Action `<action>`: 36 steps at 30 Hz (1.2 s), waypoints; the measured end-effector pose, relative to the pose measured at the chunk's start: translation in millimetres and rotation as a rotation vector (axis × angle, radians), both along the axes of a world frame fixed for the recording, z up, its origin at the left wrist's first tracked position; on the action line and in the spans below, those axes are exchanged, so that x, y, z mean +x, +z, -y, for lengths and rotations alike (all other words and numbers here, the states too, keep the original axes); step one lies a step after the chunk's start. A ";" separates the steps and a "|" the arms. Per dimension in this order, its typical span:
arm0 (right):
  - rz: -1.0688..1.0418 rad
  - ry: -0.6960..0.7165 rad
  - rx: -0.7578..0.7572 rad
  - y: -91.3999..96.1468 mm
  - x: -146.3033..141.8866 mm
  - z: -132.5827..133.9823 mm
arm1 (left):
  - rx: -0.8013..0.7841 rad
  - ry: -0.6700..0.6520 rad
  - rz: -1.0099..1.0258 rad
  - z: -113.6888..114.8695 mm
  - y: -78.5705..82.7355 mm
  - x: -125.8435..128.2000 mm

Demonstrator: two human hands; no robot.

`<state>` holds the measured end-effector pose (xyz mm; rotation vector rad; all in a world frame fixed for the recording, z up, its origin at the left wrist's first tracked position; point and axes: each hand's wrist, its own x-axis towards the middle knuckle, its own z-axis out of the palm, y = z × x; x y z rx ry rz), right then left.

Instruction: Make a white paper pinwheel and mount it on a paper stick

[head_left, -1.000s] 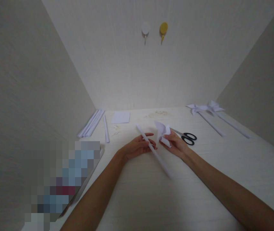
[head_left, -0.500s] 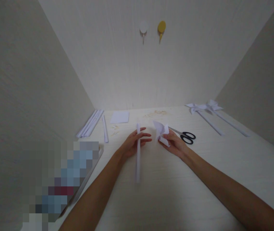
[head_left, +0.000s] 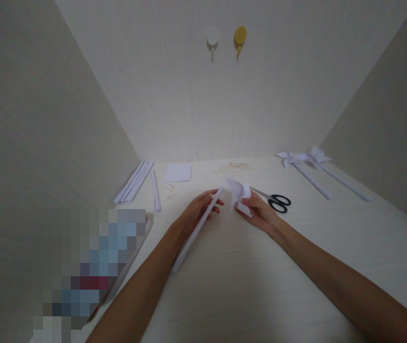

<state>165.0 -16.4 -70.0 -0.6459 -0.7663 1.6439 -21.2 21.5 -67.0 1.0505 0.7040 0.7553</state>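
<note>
My left hand (head_left: 197, 209) is closed round a long rolled white paper stick (head_left: 192, 237). The stick slants from near my fingertips down to the left, along my forearm. My right hand (head_left: 260, 212) pinches a folded white paper pinwheel head (head_left: 239, 194), held just right of the stick's upper end. Both hands hover over the pale table (head_left: 246, 286) near its middle.
Black-handled scissors (head_left: 277, 202) lie just right of my right hand. Several paper sticks (head_left: 134, 182) and a white paper square (head_left: 178, 173) lie at the back left. Two finished pinwheels (head_left: 309, 159) rest at the back right. Two wall hooks (head_left: 227, 38) hang above. A blurred object (head_left: 92, 271) sits left.
My left hand has swung the stick: its lower end went from pointing right, through straight down, to down-left. My right hand and the pinwheel head have barely moved.
</note>
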 end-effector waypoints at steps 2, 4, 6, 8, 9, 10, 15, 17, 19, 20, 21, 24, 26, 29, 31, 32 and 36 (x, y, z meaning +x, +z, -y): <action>-0.010 0.001 -0.017 -1.1 0.4 -1.0 | 0.025 0.022 -0.012 -0.7 -1.3 0.2; -0.017 0.006 -0.021 -1.9 0.6 -1.6 | 0.035 0.019 -0.015 -1.0 -2.3 0.3; -0.023 0.012 -0.010 -2.0 0.7 -1.5 | 0.027 0.007 -0.008 -1.0 -2.8 0.4; -0.023 0.020 0.000 -1.6 0.9 -0.9 | 0.013 0.007 0.002 -0.5 -2.3 0.9; -0.019 0.024 0.003 -1.3 1.0 -0.6 | 0.005 0.014 0.006 0.1 -1.5 1.2; -0.013 0.028 0.006 -1.1 1.3 -0.3 | -0.005 0.022 0.009 0.8 -0.4 1.7; 0.009 0.037 0.028 -1.9 2.4 -0.5 | -0.057 0.049 0.016 5.1 5.3 4.3; 0.008 0.037 0.032 -2.8 2.3 -1.1 | -0.065 0.058 0.030 5.9 5.8 4.6; 0.003 0.035 0.038 -3.0 2.0 -1.4 | -0.066 0.059 0.049 6.3 5.7 4.6; 0.001 0.035 0.040 -2.9 1.8 -1.4 | -0.061 0.053 0.057 6.5 5.5 4.6; 0.001 0.035 0.039 -2.5 1.6 -1.3 | -0.055 0.042 0.062 6.7 5.5 4.6; 0.006 0.029 0.027 -1.4 1.3 -0.6 | -0.047 0.022 0.061 7.6 5.6 5.1; 0.010 0.031 0.026 -1.2 1.5 -0.3 | -0.057 0.021 0.058 8.1 5.2 5.5; 0.021 0.036 0.040 -2.2 1.8 -0.4 | -0.052 0.010 0.064 8.1 3.2 5.6; 0.033 0.035 0.038 -3.1 1.7 -0.8 | -0.036 -0.005 0.064 7.9 1.6 5.5; 0.039 0.035 0.035 -3.5 1.6 -1.0 | -0.030 -0.011 0.062 7.8 1.1 5.5; 0.042 0.045 0.033 -3.6 0.9 -1.0 | -0.036 -0.026 0.047 8.0 1.3 5.7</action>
